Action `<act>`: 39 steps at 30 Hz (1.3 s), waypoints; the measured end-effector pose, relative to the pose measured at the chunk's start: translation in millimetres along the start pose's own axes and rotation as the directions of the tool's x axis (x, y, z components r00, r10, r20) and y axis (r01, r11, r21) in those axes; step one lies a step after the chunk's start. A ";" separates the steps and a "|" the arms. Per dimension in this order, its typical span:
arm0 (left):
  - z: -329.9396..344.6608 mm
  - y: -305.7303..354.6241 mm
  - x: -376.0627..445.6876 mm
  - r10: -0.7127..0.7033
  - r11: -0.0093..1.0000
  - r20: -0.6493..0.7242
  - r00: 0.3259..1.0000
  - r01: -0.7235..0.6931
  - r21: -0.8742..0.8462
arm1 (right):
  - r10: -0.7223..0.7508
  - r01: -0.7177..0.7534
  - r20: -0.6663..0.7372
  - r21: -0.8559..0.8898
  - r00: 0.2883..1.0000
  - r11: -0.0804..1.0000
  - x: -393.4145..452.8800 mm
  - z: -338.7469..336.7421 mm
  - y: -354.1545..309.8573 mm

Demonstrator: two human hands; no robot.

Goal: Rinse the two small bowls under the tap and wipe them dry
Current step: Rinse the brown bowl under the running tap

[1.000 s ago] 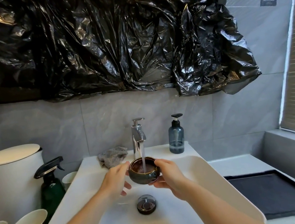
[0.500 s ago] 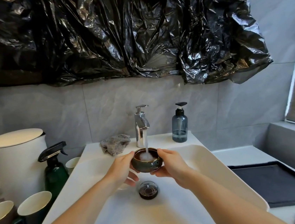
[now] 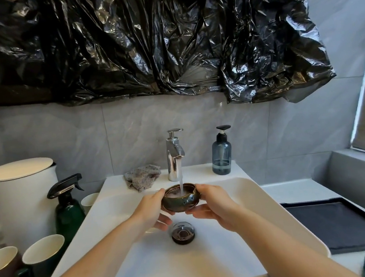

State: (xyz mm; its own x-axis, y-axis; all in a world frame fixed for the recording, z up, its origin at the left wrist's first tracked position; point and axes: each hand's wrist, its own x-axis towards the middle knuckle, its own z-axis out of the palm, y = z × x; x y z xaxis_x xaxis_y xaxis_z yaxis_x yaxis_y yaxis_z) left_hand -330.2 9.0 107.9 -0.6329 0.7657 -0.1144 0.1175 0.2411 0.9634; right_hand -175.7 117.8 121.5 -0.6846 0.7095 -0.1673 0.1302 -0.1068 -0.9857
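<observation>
I'm holding the bowl (image 3: pixel 181 198) between my hands — left hand (image 3: pixel 150 211), right hand (image 3: pixel 216 205) — under the tap (image 3: pixel 174 155), above the sink (image 3: pixel 246 190) drain (image 3: pixel 183 232); cloth (image 3: pixel 142 177) sitting left of the tap, soap bottle (image 3: pixel 221 153) right.

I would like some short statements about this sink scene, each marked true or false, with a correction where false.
1. Both hands hold the small bowl under the running tap. True.
2. The left hand holds the grey cloth. False: the cloth lies on the sink ledge, left of the tap.
3. The soap bottle stands right of the tap. True.
4. The water stream misses the bowl. False: it falls into it.
5. The right hand rests on the black mat. False: it grips the bowl.
</observation>
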 end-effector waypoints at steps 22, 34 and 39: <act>-1.0 -4.6 5.0 0.026 0.997 0.032 0.999 -0.024 -0.074 | -0.029 0.028 -0.016 -0.085 0.999 0.996 2.3 0.1 3.3; -0.6 -5.4 11.3 0.018 0.980 0.042 0.999 -0.010 -0.200 | -0.073 0.070 -0.036 -0.075 0.997 0.995 1.0 -2.2 2.6; -2.7 -4.5 13.0 0.024 0.982 0.032 0.999 -0.017 -0.187 | -0.066 0.059 -0.042 -0.146 0.997 0.988 0.4 -2.3 1.9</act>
State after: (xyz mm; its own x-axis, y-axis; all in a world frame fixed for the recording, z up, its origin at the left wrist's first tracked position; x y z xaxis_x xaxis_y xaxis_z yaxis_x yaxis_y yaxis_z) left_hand -341.0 16.3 102.8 -0.6055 0.7896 -0.0991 -0.0166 0.1119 0.9936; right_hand -174.0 119.5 119.6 -0.6611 0.7435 -0.1010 0.1925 0.0379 -0.9806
